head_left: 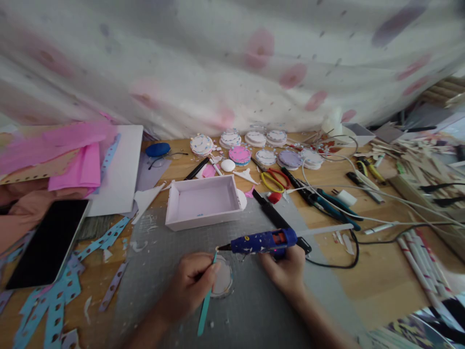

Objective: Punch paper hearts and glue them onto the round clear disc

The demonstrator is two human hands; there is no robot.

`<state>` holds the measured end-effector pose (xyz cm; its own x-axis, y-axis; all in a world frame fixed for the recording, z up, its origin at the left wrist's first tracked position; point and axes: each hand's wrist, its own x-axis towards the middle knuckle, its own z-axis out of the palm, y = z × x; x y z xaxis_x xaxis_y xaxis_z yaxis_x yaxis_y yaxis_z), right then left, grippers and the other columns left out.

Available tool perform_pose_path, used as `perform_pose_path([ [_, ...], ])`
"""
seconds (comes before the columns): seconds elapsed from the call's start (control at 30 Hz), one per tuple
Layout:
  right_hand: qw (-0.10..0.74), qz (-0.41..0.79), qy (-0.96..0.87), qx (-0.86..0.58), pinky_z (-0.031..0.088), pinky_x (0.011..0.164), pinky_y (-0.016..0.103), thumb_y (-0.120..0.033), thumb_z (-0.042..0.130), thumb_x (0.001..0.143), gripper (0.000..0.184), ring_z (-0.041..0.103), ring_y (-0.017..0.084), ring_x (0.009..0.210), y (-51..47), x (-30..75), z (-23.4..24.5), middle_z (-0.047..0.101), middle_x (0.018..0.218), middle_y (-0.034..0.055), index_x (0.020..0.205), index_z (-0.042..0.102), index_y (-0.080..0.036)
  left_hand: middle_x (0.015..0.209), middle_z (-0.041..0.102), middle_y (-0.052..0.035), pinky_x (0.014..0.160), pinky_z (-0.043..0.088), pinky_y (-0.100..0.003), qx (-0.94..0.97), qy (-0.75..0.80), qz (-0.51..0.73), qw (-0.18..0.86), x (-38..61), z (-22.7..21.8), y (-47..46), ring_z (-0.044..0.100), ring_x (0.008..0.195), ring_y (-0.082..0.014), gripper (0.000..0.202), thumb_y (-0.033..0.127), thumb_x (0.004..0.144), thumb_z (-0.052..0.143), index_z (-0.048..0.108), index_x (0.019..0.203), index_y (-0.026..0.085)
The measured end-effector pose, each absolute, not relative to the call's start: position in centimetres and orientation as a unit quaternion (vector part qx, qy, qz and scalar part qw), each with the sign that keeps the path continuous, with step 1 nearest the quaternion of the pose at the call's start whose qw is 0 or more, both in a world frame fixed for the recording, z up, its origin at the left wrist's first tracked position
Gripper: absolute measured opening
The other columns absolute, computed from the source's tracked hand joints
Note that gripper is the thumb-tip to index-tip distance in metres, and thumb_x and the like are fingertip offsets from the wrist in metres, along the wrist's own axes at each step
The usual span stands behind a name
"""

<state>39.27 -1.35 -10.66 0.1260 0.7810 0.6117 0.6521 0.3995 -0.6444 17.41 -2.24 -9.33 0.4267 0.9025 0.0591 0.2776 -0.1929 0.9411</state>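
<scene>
My left hand [194, 278] pinches a narrow teal strip [205, 310] between thumb and fingers, its lower end pointing toward me. In my right hand [288, 269] is a blue glue gun [259, 241], gripped by the handle and lying level. Its dark nozzle meets the upper end of the strip, or is very close to it. Beneath the strip, a pale round disc [223, 276] with a scalloped edge rests on the grey cutting mat [152, 271]. A white glue stick [329, 230] sticks out of the gun's back.
Behind my hands stands an open pale box [205, 201]. Farther back are several decorated round pieces [240, 155]. Pliers [334, 206] and cables lie to the right. A phone [49, 242] and dotted paper scraps [60, 295] lie on the left.
</scene>
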Motion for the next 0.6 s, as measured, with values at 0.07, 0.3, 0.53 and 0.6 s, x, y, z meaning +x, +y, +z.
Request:
perform_pose_path([
  [0.07, 0.518, 0.058, -0.659, -0.542, 0.033, 0.039, 0.021, -0.016, 0.058, 0.071, 0.02, 0.037, 0.008, 0.037, -1.3, 39.3, -10.7, 0.045, 0.046, -0.0076, 0.057, 0.045, -0.022, 0.051, 0.039, 0.0034, 0.053, 0.032, -0.025, 0.698, 0.422, 0.329, 0.475, 17.4, -9.3, -2.2, 0.044, 0.051, -0.0115, 0.046, 0.028, 0.096, 0.04, 0.039, 0.051, 0.02],
  [0.3, 0.52, 0.032, -0.665, -0.534, 0.041, 0.042, 0.022, -0.018, 0.062, 0.071, 0.014, 0.05, 0.011, 0.04, -1.2, 39.8, -11.0, 0.057, 0.051, -0.0049, 0.062, 0.053, -0.022, 0.05, 0.04, 0.0035, 0.052, 0.032, -0.024, 0.687, 0.428, 0.328, 0.487, 17.2, -9.0, -2.0, 0.044, 0.05, -0.0109, 0.049, 0.034, 0.097, 0.04, 0.041, 0.05, 0.019],
  [0.53, 0.526, 0.007, -0.626, -0.576, 0.045, 0.042, 0.024, -0.025, 0.066, 0.071, 0.009, 0.052, 0.013, 0.039, -1.6, 40.0, -11.2, 0.059, 0.051, -0.0039, 0.071, 0.058, -0.021, 0.05, 0.042, 0.0031, 0.05, 0.033, -0.024, 0.674, 0.439, 0.352, 0.479, 17.1, -8.7, -2.0, 0.044, 0.048, -0.0112, 0.053, 0.041, 0.098, 0.041, 0.044, 0.05, 0.019],
  [0.6, 0.525, 0.007, -0.607, -0.597, 0.042, 0.039, 0.024, -0.028, 0.068, 0.071, 0.011, 0.049, 0.012, 0.038, -1.8, 40.6, -11.1, 0.058, 0.05, -0.0044, 0.074, 0.06, -0.02, 0.05, 0.042, 0.0031, 0.05, 0.033, -0.024, 0.675, 0.432, 0.367, 0.473, 17.1, -8.2, -2.1, 0.044, 0.048, -0.0111, 0.054, 0.041, 0.099, 0.04, 0.045, 0.05, 0.019],
])
